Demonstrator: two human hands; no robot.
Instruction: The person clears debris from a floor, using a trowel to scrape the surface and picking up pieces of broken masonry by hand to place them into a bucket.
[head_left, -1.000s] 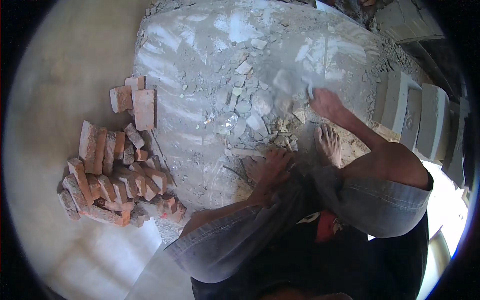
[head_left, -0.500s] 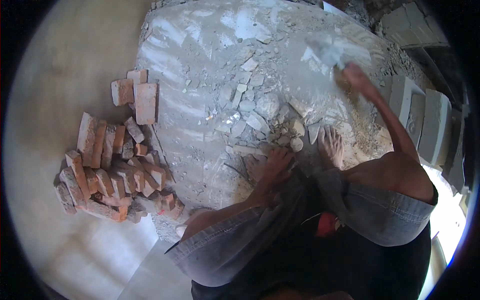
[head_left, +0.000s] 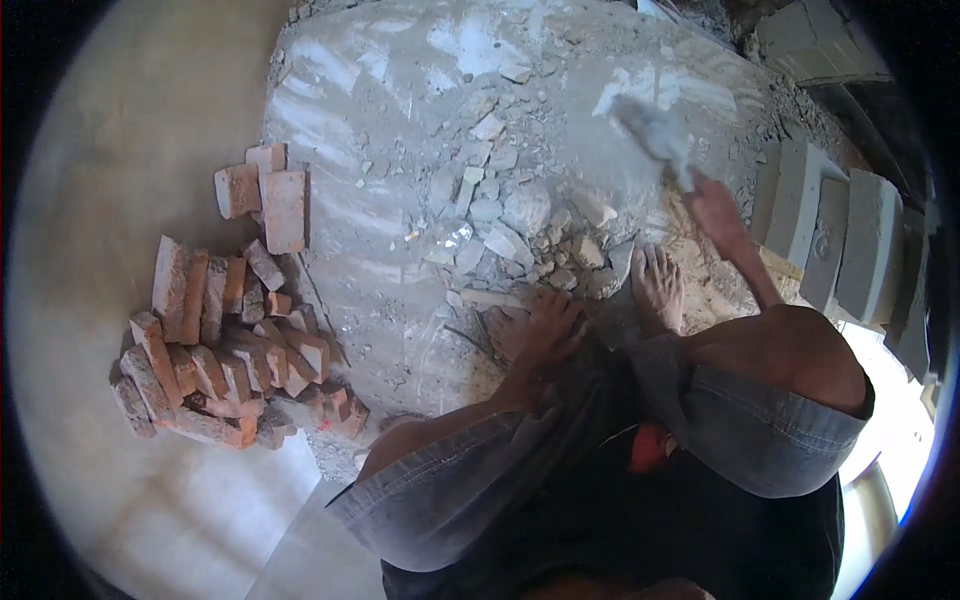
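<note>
My right hand (head_left: 716, 214) is closed round the handle of a trowel (head_left: 652, 132), whose grey blade, smeared by motion, is over the dusty slab (head_left: 380, 200) ahead of my right foot (head_left: 659, 288). My left hand (head_left: 548, 325) lies over my left foot (head_left: 508, 335), fingers a little apart and no tool in them. Between and beyond the feet is a heap of rubble (head_left: 525, 215), made of broken mortar, stone chips and dust. A shiny clear scrap (head_left: 457, 236) lies on the heap's left side.
On the left, a stack of red bricks (head_left: 220, 350) stands by the slab's edge, with several more bricks (head_left: 285, 210) beyond it. Pale grey blocks (head_left: 868, 245) line the right side. More blocks (head_left: 815, 45) sit at the far right.
My right hand has drawn back toward me with the trowel, and its blade now points to the far left. My left hand stays over the foot. The view has shifted slightly.
</note>
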